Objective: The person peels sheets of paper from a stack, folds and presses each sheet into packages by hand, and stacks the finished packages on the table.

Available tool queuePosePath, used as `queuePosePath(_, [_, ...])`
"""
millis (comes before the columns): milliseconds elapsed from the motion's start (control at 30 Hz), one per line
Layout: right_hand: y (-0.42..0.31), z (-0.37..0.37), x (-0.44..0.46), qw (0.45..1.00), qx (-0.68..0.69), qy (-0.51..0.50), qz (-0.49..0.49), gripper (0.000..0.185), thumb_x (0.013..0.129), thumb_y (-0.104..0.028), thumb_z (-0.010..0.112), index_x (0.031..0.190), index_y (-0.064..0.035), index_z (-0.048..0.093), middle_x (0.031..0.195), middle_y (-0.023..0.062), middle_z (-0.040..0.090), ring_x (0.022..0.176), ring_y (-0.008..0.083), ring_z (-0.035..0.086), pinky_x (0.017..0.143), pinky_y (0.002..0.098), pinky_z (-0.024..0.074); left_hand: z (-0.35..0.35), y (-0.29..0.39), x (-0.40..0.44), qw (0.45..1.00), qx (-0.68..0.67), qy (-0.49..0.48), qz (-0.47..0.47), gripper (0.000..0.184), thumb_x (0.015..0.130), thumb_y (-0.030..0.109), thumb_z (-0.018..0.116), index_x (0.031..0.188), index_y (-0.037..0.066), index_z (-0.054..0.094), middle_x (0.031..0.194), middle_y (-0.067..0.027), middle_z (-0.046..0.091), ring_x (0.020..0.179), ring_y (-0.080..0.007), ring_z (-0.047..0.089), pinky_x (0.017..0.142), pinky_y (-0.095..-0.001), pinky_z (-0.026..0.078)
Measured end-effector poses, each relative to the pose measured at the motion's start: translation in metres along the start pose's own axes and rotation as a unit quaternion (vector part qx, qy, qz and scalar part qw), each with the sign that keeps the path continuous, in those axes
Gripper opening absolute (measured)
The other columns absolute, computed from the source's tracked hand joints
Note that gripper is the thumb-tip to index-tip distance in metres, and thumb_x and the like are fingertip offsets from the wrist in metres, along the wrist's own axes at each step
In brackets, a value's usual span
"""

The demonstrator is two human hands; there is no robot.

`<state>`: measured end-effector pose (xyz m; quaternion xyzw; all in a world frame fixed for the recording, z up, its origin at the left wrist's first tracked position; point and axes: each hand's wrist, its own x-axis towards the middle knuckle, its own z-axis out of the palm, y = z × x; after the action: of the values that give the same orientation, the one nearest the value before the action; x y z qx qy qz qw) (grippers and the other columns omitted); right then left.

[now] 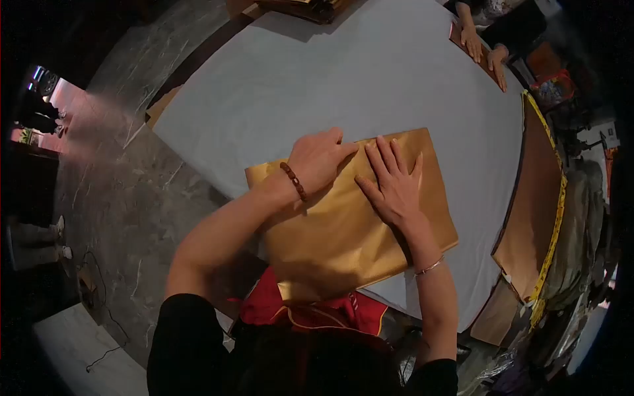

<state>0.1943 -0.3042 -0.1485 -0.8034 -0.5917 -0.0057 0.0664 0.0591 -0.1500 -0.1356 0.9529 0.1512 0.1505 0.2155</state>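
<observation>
A large gold sheet, like foil paper or shiny fabric, lies on the table in front of me, with creases and its near edge overhanging towards my body. My left hand, with a brown beaded bracelet on the wrist, is at the sheet's far edge, its fingers curled over that edge and one finger stretched to the right. Flat on the sheet, to the right of it, rests my right hand, fingers spread, a thin bangle on the wrist. The underside of my left fingers is hidden.
A pale cloth covers the table. Across it, another person's hands press on a narrow brown piece. A yellow tape measure runs along the right edge beside brown sheets. Gold-brown items lie at the far edge.
</observation>
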Motion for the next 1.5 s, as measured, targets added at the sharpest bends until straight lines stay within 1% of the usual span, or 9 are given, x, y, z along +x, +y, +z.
queuePosePath(233, [-0.003, 0.000, 0.001, 0.999, 0.005, -0.031, 0.016, 0.063, 0.091, -0.055, 0.040, 0.142, -0.0186, 0.034, 0.151, 0.0026, 0.025, 0.140, 0.0250, 0.019, 0.105, 0.0669, 0.0092, -0.049, -0.056, -0.036, 0.995, -0.074, -0.058, -0.028, 0.033, 0.086, 0.009, 0.057, 0.119, 0.011, 0.059, 0.084, -0.0095, 0.061, 0.076, -0.0226, 0.057, 0.069, -0.0321, 0.047])
queuePosePath(300, [-0.002, 0.001, 0.001, 1.000, -0.006, -0.018, 0.012, 0.064, 0.091, -0.055, 0.041, 0.143, -0.0183, 0.034, 0.151, 0.0030, 0.026, 0.140, 0.0252, 0.020, 0.106, 0.0668, 0.0085, -0.068, -0.061, -0.049, 0.959, -0.205, -0.131, -0.148, 0.037, 0.087, 0.006, 0.056, 0.123, 0.009, 0.057, 0.080, -0.0066, 0.062, 0.071, -0.0164, 0.057, 0.066, -0.0305, 0.048])
queuePosePath(367, [-0.002, -0.001, 0.002, 1.000, 0.003, -0.015, 0.003, 0.064, 0.090, -0.054, 0.042, 0.142, -0.0177, 0.035, 0.151, 0.0032, 0.026, 0.140, 0.0255, 0.020, 0.105, 0.0670, 0.0083, -0.076, -0.064, -0.064, 0.958, -0.214, -0.119, -0.148, 0.037, 0.088, 0.004, 0.055, 0.125, 0.007, 0.056, 0.078, -0.0043, 0.061, 0.068, -0.0122, 0.056, 0.063, -0.0287, 0.048])
queuePosePath(467, [-0.003, 0.000, 0.002, 1.000, -0.002, -0.011, 0.009, 0.062, 0.090, -0.052, 0.045, 0.141, -0.0167, 0.038, 0.150, 0.0047, 0.030, 0.139, 0.0264, 0.023, 0.106, 0.0661, 0.0087, -0.082, -0.064, -0.083, 0.939, -0.248, -0.091, -0.222, 0.034, 0.082, 0.006, 0.058, 0.115, 0.006, 0.061, 0.080, -0.0096, 0.064, 0.070, -0.0187, 0.058, 0.067, -0.0306, 0.047])
queuePosePath(533, [-0.002, 0.000, 0.001, 1.000, -0.002, -0.007, 0.003, 0.062, 0.090, -0.051, 0.045, 0.140, -0.0168, 0.038, 0.149, 0.0046, 0.030, 0.139, 0.0262, 0.024, 0.106, 0.0659, 0.0088, -0.080, -0.064, -0.093, 0.933, -0.276, -0.056, -0.226, 0.030, 0.087, 0.005, 0.057, 0.117, 0.003, 0.060, 0.080, -0.0059, 0.063, 0.070, -0.0123, 0.058, 0.064, -0.0282, 0.048])
queuePosePath(1000, [0.001, 0.005, 0.001, 1.000, -0.011, -0.016, 0.005, 0.063, 0.091, -0.052, 0.043, 0.143, -0.0172, 0.036, 0.152, 0.0043, 0.026, 0.141, 0.0249, 0.019, 0.108, 0.0632, 0.0036, -0.072, -0.064, -0.096, 0.960, -0.174, -0.011, -0.218, 0.036, 0.081, -0.001, 0.058, 0.117, 0.005, 0.056, 0.072, -0.0051, 0.057, 0.065, -0.0139, 0.054, 0.062, -0.0306, 0.046])
queuePosePath(1067, [0.001, 0.005, 0.001, 1.000, -0.011, -0.024, 0.017, 0.064, 0.090, -0.053, 0.043, 0.143, -0.0171, 0.035, 0.152, 0.0043, 0.026, 0.141, 0.0250, 0.019, 0.108, 0.0634, 0.0036, -0.068, -0.067, -0.098, 0.962, -0.195, 0.063, -0.179, 0.036, 0.075, 0.000, 0.058, 0.110, 0.008, 0.058, 0.072, -0.0081, 0.058, 0.068, -0.0244, 0.057, 0.063, -0.0368, 0.045])
queuePosePath(1233, [0.002, 0.004, 0.002, 0.999, -0.009, -0.027, 0.021, 0.063, 0.090, -0.052, 0.044, 0.143, -0.0170, 0.035, 0.152, 0.0041, 0.025, 0.141, 0.0242, 0.017, 0.109, 0.0620, 0.0022, -0.074, -0.067, -0.112, 0.943, -0.220, 0.113, -0.220, 0.040, 0.078, -0.003, 0.055, 0.117, 0.006, 0.056, 0.079, -0.0113, 0.058, 0.072, -0.0253, 0.057, 0.067, -0.0344, 0.047])
queuePosePath(1500, [0.005, 0.003, 0.003, 0.996, -0.014, -0.029, 0.081, 0.063, 0.092, -0.052, 0.041, 0.144, -0.0194, 0.032, 0.152, 0.0031, 0.025, 0.142, 0.0232, 0.017, 0.110, 0.0603, 0.0022, -0.049, -0.062, -0.121, 0.975, -0.026, 0.199, -0.090, 0.023, 0.083, 0.007, 0.059, 0.105, 0.009, 0.064, 0.089, -0.0064, 0.061, 0.083, -0.0247, 0.055, 0.073, -0.0369, 0.040])
